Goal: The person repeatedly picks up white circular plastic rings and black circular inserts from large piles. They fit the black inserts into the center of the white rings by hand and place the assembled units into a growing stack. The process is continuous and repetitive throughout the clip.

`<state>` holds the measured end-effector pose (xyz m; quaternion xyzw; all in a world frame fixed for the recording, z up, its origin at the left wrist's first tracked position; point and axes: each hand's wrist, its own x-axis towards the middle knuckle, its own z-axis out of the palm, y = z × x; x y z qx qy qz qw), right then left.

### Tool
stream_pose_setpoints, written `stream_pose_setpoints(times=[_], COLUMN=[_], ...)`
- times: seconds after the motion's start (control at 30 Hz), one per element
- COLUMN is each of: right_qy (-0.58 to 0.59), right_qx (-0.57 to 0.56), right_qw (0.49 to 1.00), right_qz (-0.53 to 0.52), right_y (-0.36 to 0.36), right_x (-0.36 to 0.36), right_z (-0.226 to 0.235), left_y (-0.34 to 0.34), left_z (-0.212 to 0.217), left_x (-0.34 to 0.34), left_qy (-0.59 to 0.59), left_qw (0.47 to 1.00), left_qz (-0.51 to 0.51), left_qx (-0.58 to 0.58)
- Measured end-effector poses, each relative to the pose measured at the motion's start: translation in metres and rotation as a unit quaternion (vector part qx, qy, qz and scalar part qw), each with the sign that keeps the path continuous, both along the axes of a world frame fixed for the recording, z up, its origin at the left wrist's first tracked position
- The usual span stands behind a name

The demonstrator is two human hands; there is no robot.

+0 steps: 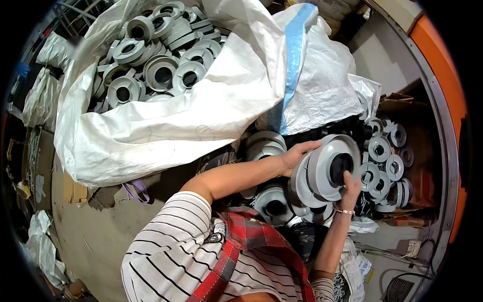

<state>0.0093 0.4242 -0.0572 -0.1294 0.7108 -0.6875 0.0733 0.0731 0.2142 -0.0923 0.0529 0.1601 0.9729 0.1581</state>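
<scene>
Head view: grey, round, flanged, apparently plastic part with a black centre [324,170] is clamped between left hand [296,156] and right hand [350,190] over similar grey parts [274,205], probably light, stiff, smooth, best gripped by opposite rims.

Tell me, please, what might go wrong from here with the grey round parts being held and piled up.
The held grey round parts, between the left hand and right hand, seem to rest one against another, so one might slip and drop. The bracelet on the right wrist could catch on a rim. The white sack gapes open around a loose heap of similar parts; a knock might send some sliding.
</scene>
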Motion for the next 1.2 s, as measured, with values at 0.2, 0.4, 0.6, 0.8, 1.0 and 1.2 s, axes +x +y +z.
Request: stream_pose_setpoints(times=[0.2, 0.4, 0.6, 0.8, 1.0, 1.2], right_qy=[0.208, 0.5, 0.318, -0.015, -0.126, 0.029], right_qx=[-0.073, 0.03, 0.501, 0.587, 0.53, 0.528], right_qw=[0.961, 0.857, 0.788, 0.779, 0.838, 0.848], right_qz=[0.165, 0.119, 0.165, 0.22, 0.013, 0.039], right_y=[-0.154, -0.342, -0.144, 0.079, 0.146, 0.062], right_x=[0.042, -0.035, -0.082, -0.057, -0.049, 0.006], right_z=[0.173, 0.24, 0.034, -0.111, -0.159, -0.109], left_y=[-0.117, -0.354, -0.113, -0.063, -0.064, -0.063], left_z=[0.118, 0.205, 0.111, -0.011, -0.091, -0.096], left_x=[0.081, 0.205, 0.157, 0.062, 0.005, 0.026], left_qy=[0.178, -0.028, 0.077, 0.032, -0.078, -0.043], left_qw=[0.898, 0.415, 0.653, 0.584, 0.392, 0.468], left_qz=[0.384, 0.867, 0.583, 0.186, 0.036, 0.016], left_qx=[-0.121, -0.273, -0.478, -0.79, -0.916, -0.882])
